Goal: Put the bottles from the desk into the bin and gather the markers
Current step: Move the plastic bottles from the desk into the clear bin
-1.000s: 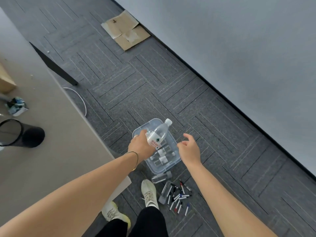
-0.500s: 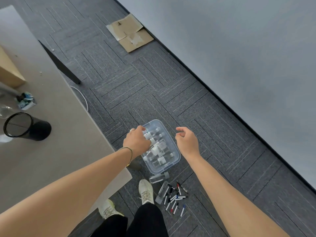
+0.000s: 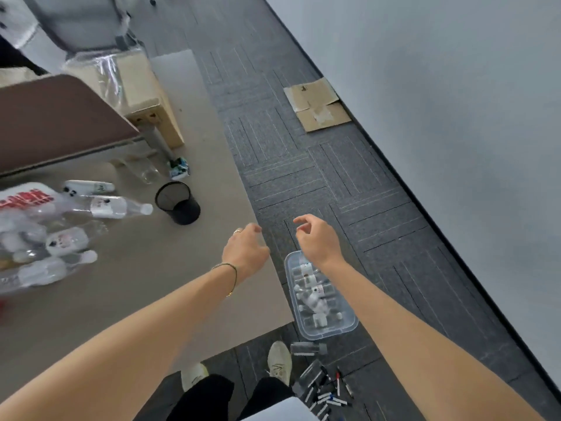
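Head view shows our left hand up over the edge of the bench, with its fingers loosely curled and nothing in it. A second ago this hand held a bottle over the bin, and half a second ago it was down among the bottles inside. So that bottle is now dropped in, and we have lifted away.

Our right hand hangs over the floor just above the far end of the bin, also loose and holding nothing. It was beside the bin before and has come up with the left one.

We have also looked up and to the left, so more of the bench shows now. More bottles lie on their sides there, well apart from our hands. A black mesh cup stands near them.

The bin sits on the carpet by the bench corner, with several bottles inside. The markers lie scattered on the floor near our shoe, with one more bottle just beside the bin.

We think the next job is to reach left for another bottle. The markers are not gathered yet.
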Demonstrator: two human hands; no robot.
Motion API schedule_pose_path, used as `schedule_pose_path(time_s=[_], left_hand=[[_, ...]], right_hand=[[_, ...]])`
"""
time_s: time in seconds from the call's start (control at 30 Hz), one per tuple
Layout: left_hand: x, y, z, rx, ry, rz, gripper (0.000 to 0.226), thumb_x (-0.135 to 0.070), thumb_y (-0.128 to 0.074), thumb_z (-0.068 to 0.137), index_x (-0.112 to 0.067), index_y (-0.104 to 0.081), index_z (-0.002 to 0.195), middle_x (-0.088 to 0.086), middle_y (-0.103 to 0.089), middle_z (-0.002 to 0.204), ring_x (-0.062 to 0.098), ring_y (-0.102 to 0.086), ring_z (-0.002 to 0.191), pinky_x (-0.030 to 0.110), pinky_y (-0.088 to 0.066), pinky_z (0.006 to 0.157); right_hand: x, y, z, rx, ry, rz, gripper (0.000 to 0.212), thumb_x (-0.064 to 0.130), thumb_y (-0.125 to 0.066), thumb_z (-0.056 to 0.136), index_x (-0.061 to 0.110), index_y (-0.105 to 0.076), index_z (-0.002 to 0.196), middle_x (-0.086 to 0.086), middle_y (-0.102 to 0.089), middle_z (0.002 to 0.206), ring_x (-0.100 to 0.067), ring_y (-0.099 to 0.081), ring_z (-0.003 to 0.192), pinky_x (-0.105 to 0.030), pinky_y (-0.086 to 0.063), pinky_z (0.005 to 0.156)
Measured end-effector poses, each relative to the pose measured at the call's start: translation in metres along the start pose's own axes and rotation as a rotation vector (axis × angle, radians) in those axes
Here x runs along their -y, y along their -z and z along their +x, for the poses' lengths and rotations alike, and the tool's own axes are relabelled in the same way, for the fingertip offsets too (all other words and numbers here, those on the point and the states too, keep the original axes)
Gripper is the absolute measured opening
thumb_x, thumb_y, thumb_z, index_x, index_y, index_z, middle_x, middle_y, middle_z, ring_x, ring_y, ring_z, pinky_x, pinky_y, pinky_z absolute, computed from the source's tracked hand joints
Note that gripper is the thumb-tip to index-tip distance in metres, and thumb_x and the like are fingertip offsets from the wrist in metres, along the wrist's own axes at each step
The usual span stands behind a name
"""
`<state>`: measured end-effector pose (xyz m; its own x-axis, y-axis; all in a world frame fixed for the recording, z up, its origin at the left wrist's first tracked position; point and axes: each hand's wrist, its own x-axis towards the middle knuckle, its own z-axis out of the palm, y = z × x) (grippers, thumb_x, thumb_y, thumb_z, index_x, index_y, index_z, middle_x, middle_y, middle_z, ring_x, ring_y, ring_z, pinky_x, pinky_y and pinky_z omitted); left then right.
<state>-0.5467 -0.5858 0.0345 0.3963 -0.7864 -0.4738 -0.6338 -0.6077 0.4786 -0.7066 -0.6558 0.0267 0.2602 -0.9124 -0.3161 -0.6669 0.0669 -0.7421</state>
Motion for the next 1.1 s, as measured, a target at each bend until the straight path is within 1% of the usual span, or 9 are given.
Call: schedule_pose_path(time_s=[0.13,0.27,0.33,0.5,0.67,0.8,0.87,1.0,1.1], left_hand=[[0.043,0.046,-0.011,-0.083,0.07,-0.073,0.055,-0.021,-0.059,0.086,-0.027,-0.051,0.14,0.005,-0.052,0.136,0.028,-0.064,0.109,0.04,-0.056,0.091],[0.095,0.092,-0.021,-0.147,0.118,-0.135,0.057,-0.022,-0.059,0.088,-0.025,-0.049,0.144,0.006,-0.052,0.138,0.027,-0.059,0.12,0.042,-0.053,0.098],[0.126,0.114,-0.028,-0.181,0.147,-0.167,0.058,-0.021,-0.06,0.088,-0.025,-0.048,0.145,0.007,-0.051,0.14,0.028,-0.057,0.124,0.043,-0.051,0.101],[0.218,0.164,-0.044,-0.248,0.225,-0.217,0.06,-0.021,-0.063,0.091,-0.026,-0.045,0.149,0.008,-0.05,0.146,0.028,-0.054,0.129,0.039,-0.049,0.102],[0.313,0.207,-0.065,-0.293,0.287,-0.223,0.059,-0.023,-0.061,0.092,-0.024,-0.046,0.149,0.007,-0.055,0.145,0.028,-0.051,0.135,0.04,-0.047,0.103],[0.377,0.231,-0.078,-0.321,0.325,-0.217,0.058,-0.021,-0.061,0.09,-0.023,-0.047,0.146,0.007,-0.057,0.139,0.029,-0.055,0.127,0.042,-0.05,0.101],[0.4,0.238,-0.078,-0.334,0.328,-0.197,0.06,-0.019,-0.061,0.089,-0.023,-0.048,0.147,0.005,-0.059,0.139,0.028,-0.056,0.127,0.041,-0.05,0.102],[0.42,0.241,-0.066,-0.327,0.308,-0.119,0.059,-0.018,-0.061,0.089,-0.021,-0.049,0.146,0.004,-0.062,0.132,0.026,-0.059,0.119,0.038,-0.051,0.098],[0.423,0.241,-0.047,-0.289,0.263,-0.066,0.059,-0.018,-0.061,0.091,-0.022,-0.045,0.148,0.004,-0.061,0.133,0.024,-0.058,0.12,0.038,-0.049,0.101]], right_hand=[[0.057,-0.046,-0.001,0.07,0.106,-0.052,0.031,0.013,-0.057,0.089,0.022,-0.07,0.115,0.003,-0.075,0.098,-0.021,-0.068,0.09,-0.035,-0.054,0.082],[0.112,-0.097,-0.009,0.156,0.22,-0.107,0.031,0.011,-0.056,0.091,0.022,-0.07,0.116,0.005,-0.072,0.097,-0.016,-0.065,0.086,-0.029,-0.05,0.076],[0.14,-0.125,-0.016,0.187,0.274,-0.134,0.031,0.01,-0.057,0.091,0.022,-0.07,0.117,0.005,-0.072,0.098,-0.016,-0.066,0.088,-0.03,-0.05,0.077],[0.209,-0.202,-0.036,0.245,0.366,-0.198,0.034,0.009,-0.059,0.089,0.023,-0.071,0.118,0.003,-0.073,0.104,-0.016,-0.066,0.096,-0.028,-0.046,0.08],[0.261,-0.278,-0.055,0.306,0.426,-0.27,0.035,0.01,-0.06,0.088,0.023,-0.072,0.119,0.01,-0.069,0.098,-0.014,-0.066,0.097,-0.029,-0.048,0.086],[0.29,-0.323,-0.066,0.353,0.449,-0.343,0.034,0.016,-0.058,0.092,0.027,-0.067,0.123,0.013,-0.068,0.102,-0.013,-0.065,0.099,-0.035,-0.051,0.091],[0.298,-0.338,-0.068,0.371,0.448,-0.37,0.035,0.016,-0.055,0.093,0.026,-0.066,0.125,0.012,-0.068,0.104,-0.013,-0.065,0.1,-0.035,-0.052,0.09],[0.305,-0.354,-0.065,0.383,0.441,-0.424,0.037,0.015,-0.053,0.095,0.025,-0.065,0.128,0.011,-0.068,0.107,-0.014,-0.066,0.102,-0.035,-0.053,0.087],[0.308,-0.361,-0.054,0.396,0.424,-0.449,0.037,0.015,-0.052,0.095,0.026,-0.064,0.128,0.011,-0.067,0.107,-0.014,-0.066,0.104,-0.034,-0.052,0.088]])
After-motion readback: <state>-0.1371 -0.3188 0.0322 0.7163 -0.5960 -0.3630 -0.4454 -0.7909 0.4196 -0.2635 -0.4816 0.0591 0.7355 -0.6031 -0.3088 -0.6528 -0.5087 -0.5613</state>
